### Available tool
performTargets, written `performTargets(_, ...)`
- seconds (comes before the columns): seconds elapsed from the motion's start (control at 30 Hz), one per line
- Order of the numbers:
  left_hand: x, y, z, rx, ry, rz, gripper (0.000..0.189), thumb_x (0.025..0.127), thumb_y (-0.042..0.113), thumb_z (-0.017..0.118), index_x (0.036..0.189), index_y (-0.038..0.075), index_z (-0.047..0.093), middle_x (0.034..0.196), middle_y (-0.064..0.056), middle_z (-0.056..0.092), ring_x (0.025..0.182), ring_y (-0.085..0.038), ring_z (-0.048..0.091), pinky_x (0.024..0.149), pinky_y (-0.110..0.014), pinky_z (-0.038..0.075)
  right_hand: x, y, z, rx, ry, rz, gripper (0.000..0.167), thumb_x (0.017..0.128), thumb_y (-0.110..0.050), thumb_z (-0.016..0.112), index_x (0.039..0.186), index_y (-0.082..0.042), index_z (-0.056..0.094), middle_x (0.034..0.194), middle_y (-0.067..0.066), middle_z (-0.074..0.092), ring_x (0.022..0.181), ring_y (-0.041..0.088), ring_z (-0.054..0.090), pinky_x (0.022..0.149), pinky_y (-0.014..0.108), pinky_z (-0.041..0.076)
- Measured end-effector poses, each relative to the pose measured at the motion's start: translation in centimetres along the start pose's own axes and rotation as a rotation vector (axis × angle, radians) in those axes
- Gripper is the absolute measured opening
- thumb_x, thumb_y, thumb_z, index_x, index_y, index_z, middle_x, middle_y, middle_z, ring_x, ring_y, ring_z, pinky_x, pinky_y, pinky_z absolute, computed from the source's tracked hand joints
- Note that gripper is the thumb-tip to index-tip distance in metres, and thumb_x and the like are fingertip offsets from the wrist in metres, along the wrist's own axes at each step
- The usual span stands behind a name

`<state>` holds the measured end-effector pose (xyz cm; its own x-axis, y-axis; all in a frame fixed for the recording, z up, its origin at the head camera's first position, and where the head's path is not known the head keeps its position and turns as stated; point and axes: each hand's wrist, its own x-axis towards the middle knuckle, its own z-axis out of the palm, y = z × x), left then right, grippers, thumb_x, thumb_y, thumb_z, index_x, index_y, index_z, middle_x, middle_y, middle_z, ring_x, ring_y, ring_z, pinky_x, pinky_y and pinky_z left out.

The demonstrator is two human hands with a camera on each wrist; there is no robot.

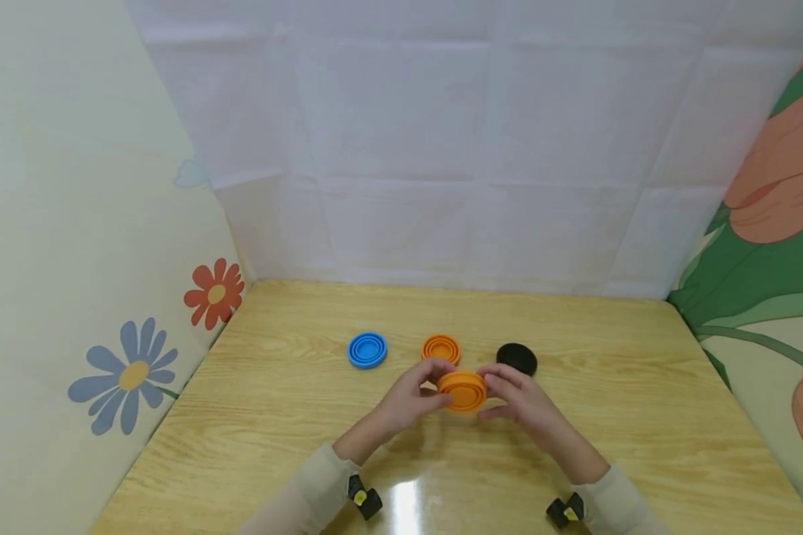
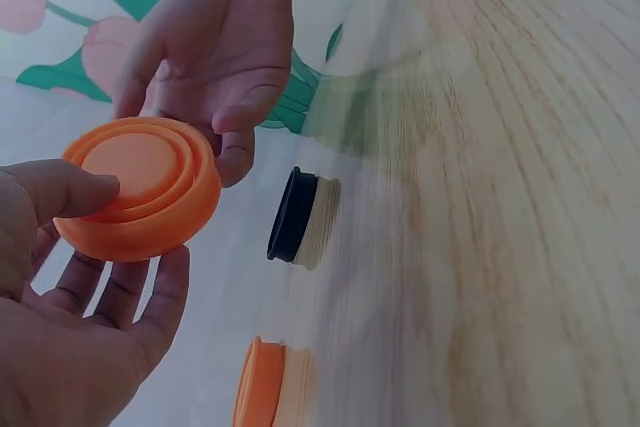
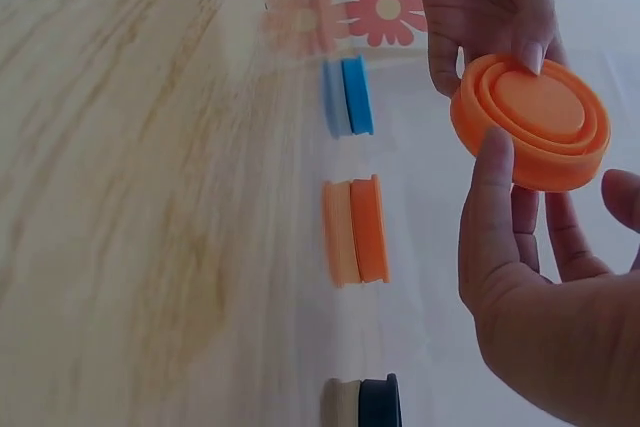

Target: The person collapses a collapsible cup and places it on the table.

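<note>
An orange collapsible cup [image 1: 464,391], pressed flat into rings, is held up above the table. My left hand [image 1: 410,400] pinches it, thumb on the ringed face and fingers beneath, as the left wrist view shows. At the opposite rim is my right hand [image 1: 525,405]; in the right wrist view its index finger [image 3: 493,162] meets the rim while the thumb stands away from it. Behind the hands lie a second orange collapsed cup [image 1: 441,349], a blue collapsed cup [image 1: 367,350] and a black disc-shaped piece [image 1: 517,359], its lower edge partly behind my right hand.
The wooden table [image 1: 261,416] runs back to a white cloth [image 1: 468,148]. A flower-printed panel [image 1: 134,375] stands along the left side and another printed panel [image 1: 769,282] along the right. The blue, orange and black pieces form a row across the table.
</note>
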<state>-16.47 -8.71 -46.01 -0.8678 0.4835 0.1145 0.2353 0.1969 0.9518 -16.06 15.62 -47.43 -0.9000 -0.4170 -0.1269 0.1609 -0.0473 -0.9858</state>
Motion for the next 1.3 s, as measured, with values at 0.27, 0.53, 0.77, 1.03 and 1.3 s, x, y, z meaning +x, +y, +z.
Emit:
performTargets(0.27,0.1,0.0,0.5,0.238,0.02,0.206,0.03,0.092,-0.003,0.069,0.117,0.01,0.062,0.115,-0.005,0.062,0.106,-0.019,0.06,0.093,-0.032,0.056,-0.1,0.0,-0.6,0.066,0.027,0.043,0.05,0.105,-0.035,0.056,0.133,0.006,0.05,0.119,0.008,0.062,0.106,0.024,0.064,0.088,0.046,0.06)
performTargets(0.53,0.3,0.0,1.0,0.486,0.078,0.391,0.031,0.086,-0.008,0.073,0.108,0.012,0.067,0.108,-0.002,0.063,0.101,-0.018,0.054,0.091,-0.032,0.052,-0.2,0.2,-1.0,0.162,-0.007,0.098,0.044,0.106,-0.034,0.054,0.131,0.002,0.05,0.112,0.006,0.066,0.097,0.023,0.069,0.085,0.043,0.061)
performTargets(0.77,0.6,-0.5,1.2,0.635,0.115,0.543,0.033,0.081,-0.011,0.074,0.102,0.014,0.068,0.106,-0.001,0.063,0.102,-0.019,0.053,0.09,-0.032,0.051,0.0,0.4,-1.1,0.149,-0.025,0.119,0.036,0.106,-0.036,0.052,0.125,-0.006,0.059,0.107,0.004,0.069,0.092,0.02,0.07,0.081,0.038,0.061)
performTargets(1.03,1.2,-0.6,1.2,0.811,0.121,0.788,0.033,0.078,-0.01,0.073,0.101,0.013,0.07,0.102,-0.002,0.064,0.095,-0.019,0.053,0.085,-0.025,0.051,0.1,-0.2,-1.1,0.19,-0.06,0.11,0.03,0.107,-0.03,0.052,0.124,-0.006,0.059,0.111,0.003,0.067,0.092,0.017,0.067,0.081,0.035,0.061)
performTargets(1.3,1.2,-0.4,1.3,1.063,0.076,0.897,0.027,0.081,0.0,0.081,0.101,0.016,0.074,0.099,0.001,0.066,0.098,-0.018,0.057,0.093,-0.026,0.051,-0.2,-0.7,-1.2,0.197,-0.062,0.093,0.045,0.105,-0.015,0.053,0.142,0.007,0.04,0.12,0.007,0.064,0.099,0.018,0.069,0.087,0.035,0.06)
